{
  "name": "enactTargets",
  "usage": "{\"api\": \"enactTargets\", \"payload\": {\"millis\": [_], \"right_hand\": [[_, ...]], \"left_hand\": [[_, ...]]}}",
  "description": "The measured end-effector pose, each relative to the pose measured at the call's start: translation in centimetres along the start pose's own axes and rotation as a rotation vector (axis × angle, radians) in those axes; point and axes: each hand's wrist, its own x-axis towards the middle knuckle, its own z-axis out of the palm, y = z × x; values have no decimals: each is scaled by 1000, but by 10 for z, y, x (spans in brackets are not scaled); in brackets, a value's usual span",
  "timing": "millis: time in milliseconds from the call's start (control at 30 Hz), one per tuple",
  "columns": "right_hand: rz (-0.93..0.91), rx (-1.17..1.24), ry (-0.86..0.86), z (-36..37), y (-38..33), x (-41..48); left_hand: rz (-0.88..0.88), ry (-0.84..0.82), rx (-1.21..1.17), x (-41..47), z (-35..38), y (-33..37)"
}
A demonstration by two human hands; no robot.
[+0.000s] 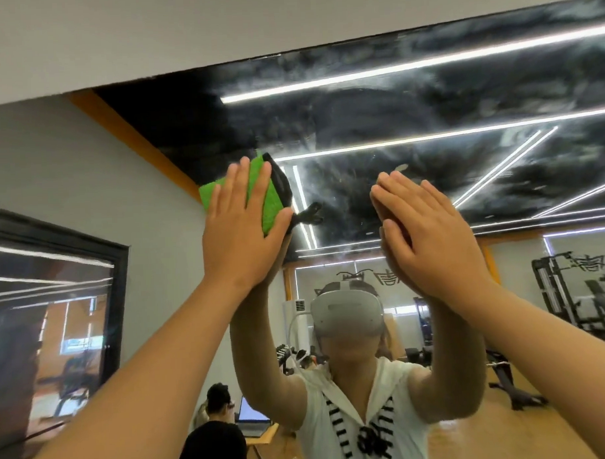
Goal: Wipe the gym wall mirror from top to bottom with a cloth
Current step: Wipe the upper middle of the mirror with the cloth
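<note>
My left hand (pixel 241 228) pressed flat-fingered on the square green cloth (pixel 264 196), high on the smeared wall mirror (pixel 427 122) near its top-left corner; right hand (pixel 431 231) lay open, empty; hazy glass stretched right and below.

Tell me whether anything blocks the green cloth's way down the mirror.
Nothing visible does. The left hand presses the fuzzy green cloth flat on the streaky wall mirror in its upper part, and no object shows on the glass beneath. The right hand lies flat on the glass to the right, outside that downward path.
</note>
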Motion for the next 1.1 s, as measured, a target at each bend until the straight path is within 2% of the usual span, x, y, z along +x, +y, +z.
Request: {"api": "enactTargets", "payload": {"millis": [267, 800, 933, 1033, 1100], "right_hand": [[-24, -13, 42, 4, 2, -1], [-2, 34, 19, -1, 1, 0], [154, 29, 78, 3, -37, 11], [52, -27, 76, 25, -89, 33], [60, 33, 76, 44, -121, 47]], "left_hand": [[-12, -4, 19, -12, 1, -3], [-12, 4, 11, -12, 4, -3], [-12, 15, -24, -13, 3, 0], [14, 6, -22, -13, 4, -1], [111, -35, -31, -11, 2, -11]]}}
